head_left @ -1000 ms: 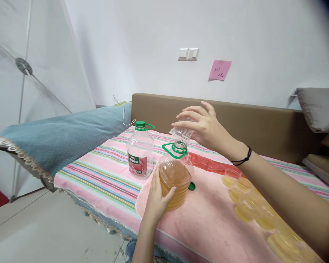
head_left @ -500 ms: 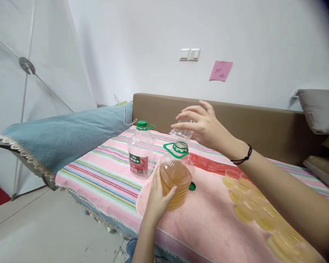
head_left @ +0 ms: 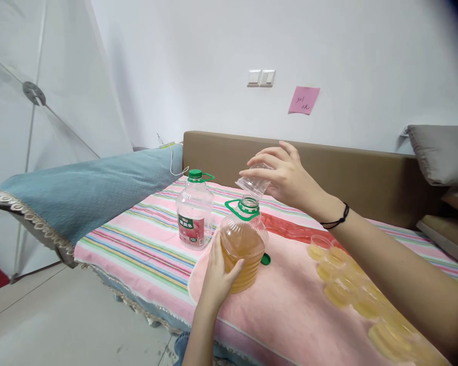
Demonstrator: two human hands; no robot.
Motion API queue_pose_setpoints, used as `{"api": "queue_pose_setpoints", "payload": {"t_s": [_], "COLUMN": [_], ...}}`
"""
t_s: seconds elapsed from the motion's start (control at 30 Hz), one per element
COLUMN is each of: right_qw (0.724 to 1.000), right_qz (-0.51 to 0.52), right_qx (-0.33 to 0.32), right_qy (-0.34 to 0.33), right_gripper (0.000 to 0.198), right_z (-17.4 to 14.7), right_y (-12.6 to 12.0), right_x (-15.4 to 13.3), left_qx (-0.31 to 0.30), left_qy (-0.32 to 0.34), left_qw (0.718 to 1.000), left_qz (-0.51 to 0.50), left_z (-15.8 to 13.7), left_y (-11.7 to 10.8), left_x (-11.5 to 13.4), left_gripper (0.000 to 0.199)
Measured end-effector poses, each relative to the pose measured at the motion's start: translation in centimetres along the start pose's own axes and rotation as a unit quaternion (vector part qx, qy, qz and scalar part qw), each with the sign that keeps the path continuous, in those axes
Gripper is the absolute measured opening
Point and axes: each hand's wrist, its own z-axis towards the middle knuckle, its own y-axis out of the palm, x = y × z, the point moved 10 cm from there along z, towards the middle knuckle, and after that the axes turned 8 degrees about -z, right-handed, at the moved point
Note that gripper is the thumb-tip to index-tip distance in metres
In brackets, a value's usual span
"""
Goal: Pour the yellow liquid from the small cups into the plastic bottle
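Observation:
My left hand (head_left: 218, 272) is wrapped round the lower side of a large plastic bottle (head_left: 244, 244) of amber liquid. The bottle stands upright and uncapped, with a green carry ring at its neck. Just over its mouth, my right hand (head_left: 280, 168) grips a clear plastic cup (head_left: 255, 180), tilted with its rim down to the left. No liquid shows in the cup. A green cap (head_left: 265, 259) lies beside the bottle's right side. Several clear cups holding yellow liquid (head_left: 338, 292) stand in rows on the right, partly behind my right forearm.
A second large bottle (head_left: 193, 203) with a green cap and red label stands to the left, looking nearly clear. Red plastic film (head_left: 286, 229) lies behind the pink mat (head_left: 286, 300). A brown headboard (head_left: 213, 152) runs along the wall; a blue-covered armrest (head_left: 99, 183) is at left.
The whole view has shifted slightly. The cup in my right hand looks a little more clearly tilted over the bottle mouth; my left hand keeps its hold on the bottle.

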Motion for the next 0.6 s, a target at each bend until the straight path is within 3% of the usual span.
{"api": "queue_pose_setpoints", "payload": {"t_s": [0.23,0.33,0.4,0.47,0.6], "right_qw": [0.999,0.992,0.973,0.923,0.750], "right_qz": [-0.006,0.037,0.113,0.238,0.458], "right_qx": [0.004,-0.001,-0.017,-0.031,-0.049], "right_qy": [0.039,0.121,0.202,0.300,0.474], "right_gripper": [0.052,0.046,0.050,0.057,0.055], "right_z": [-1.2,-3.4,-5.9,-9.3,-17.8], "right_y": [-0.6,-0.8,0.0,1.4,4.1], "right_x": [1.8,3.6,4.8,5.6,5.4], "left_qx": [-0.002,-0.006,-0.009,-0.011,-0.011], "left_qy": [0.003,0.002,0.006,0.012,0.029], "left_qw": [1.000,1.000,1.000,1.000,0.999], "left_qz": [0.012,0.012,0.011,0.014,0.026], "left_z": [0.1,0.2,0.2,0.3,0.9], "left_y": [0.0,0.1,0.0,-0.1,0.0], "left_x": [-0.2,-0.4,-0.4,-0.4,-0.3], "left_gripper": [0.090,0.088,0.088,0.088,0.086]}}
